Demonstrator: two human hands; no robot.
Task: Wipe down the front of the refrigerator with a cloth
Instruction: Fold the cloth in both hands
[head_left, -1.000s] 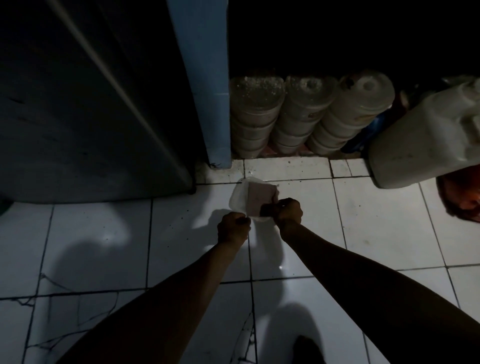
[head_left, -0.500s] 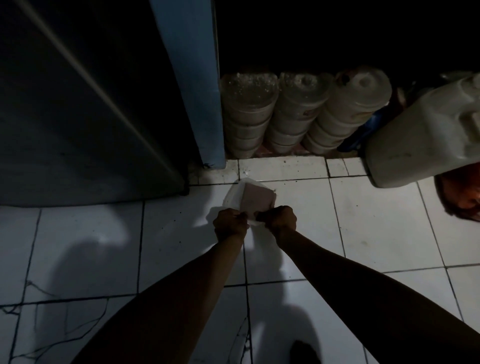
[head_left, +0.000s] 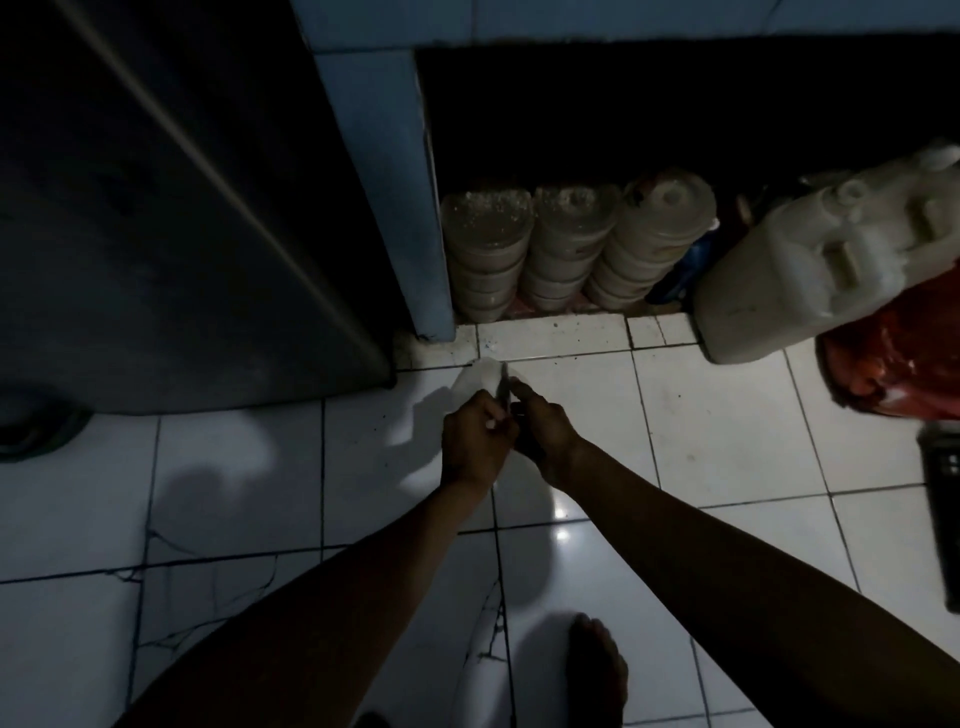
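Folding the cloth (head_left: 480, 376) smaller than a second ago, the left hand (head_left: 475, 441) and right hand (head_left: 543, 431) pinch it together over the floor (head_left: 727, 441), beside the unwiped refrigerator (head_left: 156, 234).

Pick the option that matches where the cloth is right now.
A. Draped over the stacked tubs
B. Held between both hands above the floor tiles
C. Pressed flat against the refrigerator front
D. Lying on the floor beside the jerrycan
B: the pale cloth is gripped by the left hand and the right hand together over the white floor tiles, clear of the dark refrigerator.
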